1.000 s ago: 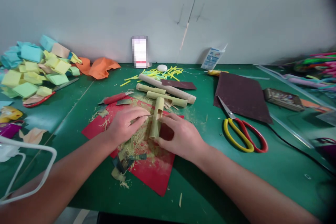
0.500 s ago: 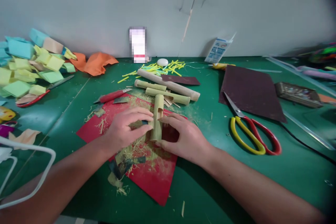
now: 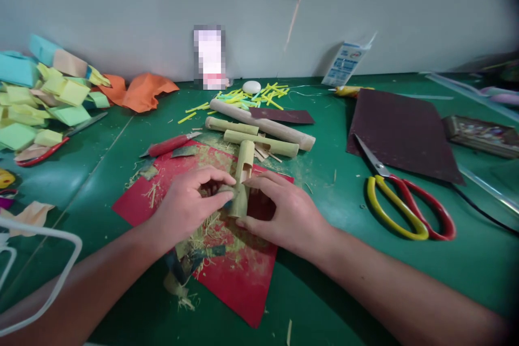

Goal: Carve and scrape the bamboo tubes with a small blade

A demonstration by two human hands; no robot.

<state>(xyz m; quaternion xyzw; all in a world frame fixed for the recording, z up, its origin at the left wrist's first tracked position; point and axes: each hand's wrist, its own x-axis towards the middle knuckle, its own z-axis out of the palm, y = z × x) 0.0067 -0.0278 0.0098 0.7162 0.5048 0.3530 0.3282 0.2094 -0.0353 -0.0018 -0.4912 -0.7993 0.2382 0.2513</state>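
A short bamboo tube [image 3: 242, 203] with a notch cut in its upper half lies lengthwise over the red sheet [image 3: 251, 292]. My right hand [image 3: 287, 211] grips its lower part from the right, thumb near the bottom end and fingers by the notch. On the tube's left side, my left hand [image 3: 190, 200] is pinched around a small greyish scrap, partly hidden between thumb and fingers. Beyond the tube's top end lies another notched bamboo piece [image 3: 279, 147], with a shorter one [image 3: 227, 125] behind it. Shavings cover the sheet.
A red-handled knife [image 3: 168, 146] lies at the left of the sheet. Scissors [image 3: 397, 200] and dark sandpaper [image 3: 401, 130] are on the right. Folded paper pieces [image 3: 24, 105] pile up at the far left, near a white wire frame [image 3: 75, 254]. A lit phone [image 3: 210, 57] leans on the wall.
The view has shifted slightly. My left hand's fingers have moved a little at the tube's side, and the scrap shows more between them. My right hand keeps its grip.
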